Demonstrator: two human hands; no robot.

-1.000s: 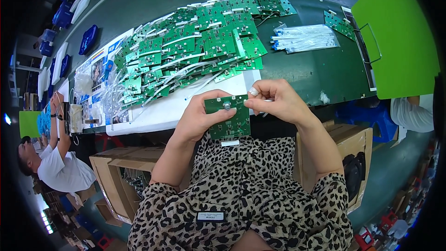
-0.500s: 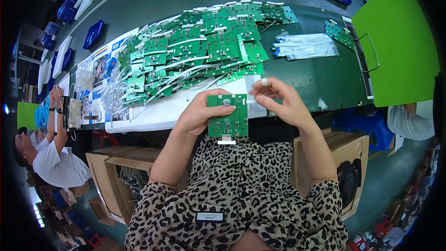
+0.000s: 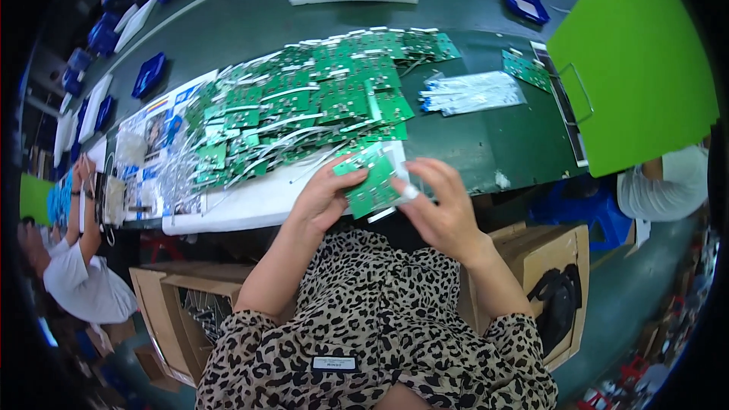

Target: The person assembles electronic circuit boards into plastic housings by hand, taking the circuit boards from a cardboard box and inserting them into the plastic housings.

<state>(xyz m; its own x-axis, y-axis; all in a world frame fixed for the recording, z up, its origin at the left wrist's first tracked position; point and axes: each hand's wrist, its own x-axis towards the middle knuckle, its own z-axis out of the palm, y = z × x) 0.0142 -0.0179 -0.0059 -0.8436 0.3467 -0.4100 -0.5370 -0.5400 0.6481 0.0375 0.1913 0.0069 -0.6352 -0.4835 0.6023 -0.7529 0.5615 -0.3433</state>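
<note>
My left hand (image 3: 325,196) is closed on a green circuit board (image 3: 370,186), thumb on its face and the fingers behind. The board is tilted, with a white connector (image 3: 382,214) on its lower edge. At the board's right edge is my right hand (image 3: 440,209), its fingers bent and touching it there; motion blurs the fingertips. A white band (image 3: 410,192) shows on one of its fingers. Beyond my hands lies a broad pile of similar boards (image 3: 304,99) with white flat cables.
Right of the pile lies a clear bag of white cables (image 3: 472,93), with another board (image 3: 525,70) farther right. A bright green panel (image 3: 634,68) stands at the right. Cardboard boxes (image 3: 543,273) flank me. A co-worker (image 3: 87,277) sits at the left.
The circuit board has turned and tilted in my left hand. My right hand has come down and left onto its right edge. The view has shifted, so the table appears lower.
</note>
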